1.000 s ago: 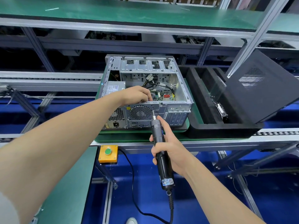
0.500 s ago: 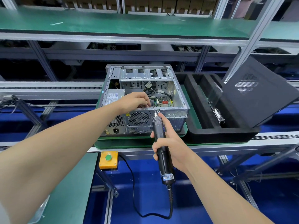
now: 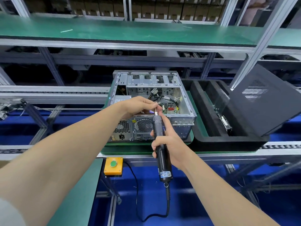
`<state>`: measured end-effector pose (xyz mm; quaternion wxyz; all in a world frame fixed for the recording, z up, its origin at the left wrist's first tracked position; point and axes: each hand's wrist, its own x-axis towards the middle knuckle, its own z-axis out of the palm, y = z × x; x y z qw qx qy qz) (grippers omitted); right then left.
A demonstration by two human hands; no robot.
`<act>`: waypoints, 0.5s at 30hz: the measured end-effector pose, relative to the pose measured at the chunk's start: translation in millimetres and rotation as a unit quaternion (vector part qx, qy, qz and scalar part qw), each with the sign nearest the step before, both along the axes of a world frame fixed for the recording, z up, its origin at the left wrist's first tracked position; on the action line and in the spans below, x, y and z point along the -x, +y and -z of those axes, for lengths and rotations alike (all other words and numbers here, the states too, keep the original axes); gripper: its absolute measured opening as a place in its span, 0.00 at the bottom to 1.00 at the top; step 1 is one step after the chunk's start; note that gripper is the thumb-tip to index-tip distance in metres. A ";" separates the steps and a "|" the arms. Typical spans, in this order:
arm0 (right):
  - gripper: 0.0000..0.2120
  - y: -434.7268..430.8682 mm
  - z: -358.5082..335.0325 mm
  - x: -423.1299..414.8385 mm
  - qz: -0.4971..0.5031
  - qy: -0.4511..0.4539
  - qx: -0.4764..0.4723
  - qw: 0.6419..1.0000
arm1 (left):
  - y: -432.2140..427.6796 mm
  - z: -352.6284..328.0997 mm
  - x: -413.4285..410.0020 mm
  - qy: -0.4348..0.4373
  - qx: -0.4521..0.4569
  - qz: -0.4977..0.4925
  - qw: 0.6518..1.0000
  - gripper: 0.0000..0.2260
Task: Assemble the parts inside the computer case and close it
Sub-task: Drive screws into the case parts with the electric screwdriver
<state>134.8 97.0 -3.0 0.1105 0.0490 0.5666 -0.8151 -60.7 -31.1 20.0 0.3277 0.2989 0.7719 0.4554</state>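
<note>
Computer case (image 3: 151, 79) at centre, lying with its open side up and its rear panel toward the viewer, on a green pallet (image 3: 130, 150) on the conveyor line (image 3: 48, 93). Inside: motherboard (image 3: 171, 109) low at the right, loose cables (image 3: 162, 97) across the middle, drive cage along the far edge. Bare metal rim all round the opening; open room above it, up to the green shelf (image 3: 130, 33).

Left hand (image 3: 140, 105) over the near rim of the case, arm reaching in from the lower left, fingers curled, thumb and forefinger pinching at the tip of the bit; anything held there too small to make out. Right hand (image 3: 169, 144) in front of the rear panel, wrapped round the black barrel of the electric screwdriver (image 3: 157, 126), forefinger stretched up along it. Tool near upright, bit pointing up at the near rim, cord (image 3: 136, 193) hanging from its lower end in a loop.

Just right of the case, on the same pallet: black foam tray (image 3: 228, 144) with long slots. Dark side panel (image 3: 263, 101) leaning tilted in the tray, vent holes facing this way. Slanted aluminium post (image 3: 260, 51) behind the tray. Below the pallet's front edge, yellow button box (image 3: 113, 166) with a green button. Green desk (image 3: 78, 193) at lower left, beneath the left forearm.
</note>
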 end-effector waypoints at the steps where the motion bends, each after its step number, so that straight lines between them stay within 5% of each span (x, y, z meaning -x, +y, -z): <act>1: 0.52 -0.5 -0.5 1.0 0.002 -0.001 -0.006 1.000 | 1.0 -0.1 0.1 0.000 0.003 -0.008 1.000 0.12; 15: 0.54 -16.0 -2.4 17.5 0.052 -0.007 -0.093 0.994 | 5.0 -4.8 4.3 -0.058 0.023 -0.073 0.995 0.12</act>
